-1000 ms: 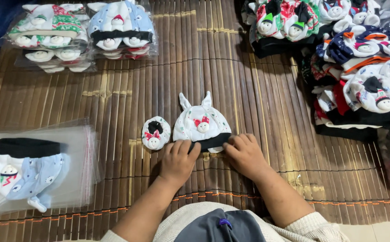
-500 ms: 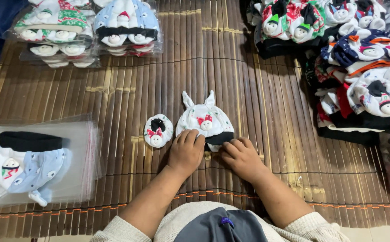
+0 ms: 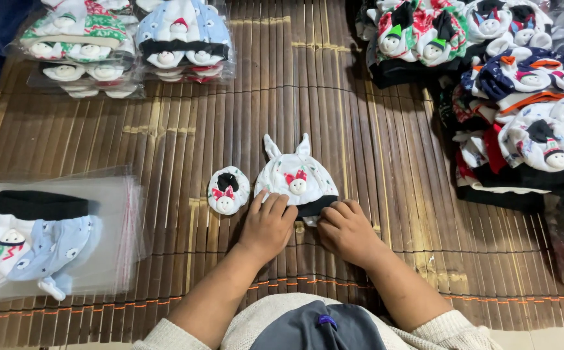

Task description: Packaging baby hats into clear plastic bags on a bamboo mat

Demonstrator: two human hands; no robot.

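Observation:
A small white baby hat (image 3: 295, 176) with two ear points, a red bow and a black band lies flat on the brown bamboo mat (image 3: 386, 194). My left hand (image 3: 268, 223) rests palm down with its fingertips on the hat's lower left edge. Fingers of my right hand (image 3: 345, 230) curl and pinch the black band at the hat's lower right. To the left of the hat, close beside it, sits a small round white bootie (image 3: 228, 190) with a red bow and a black opening.
A clear plastic bag (image 3: 48, 236) with a light blue hat set lies at the left. Bagged hat sets (image 3: 126, 45) are stacked at the top left. Piles of loose patterned hats (image 3: 522, 97) fill the right side and top right.
Both hands have shifted slightly over the hat's lower edge; the right fingers have curled in on the black band. The hat and the bootie have stayed in place.

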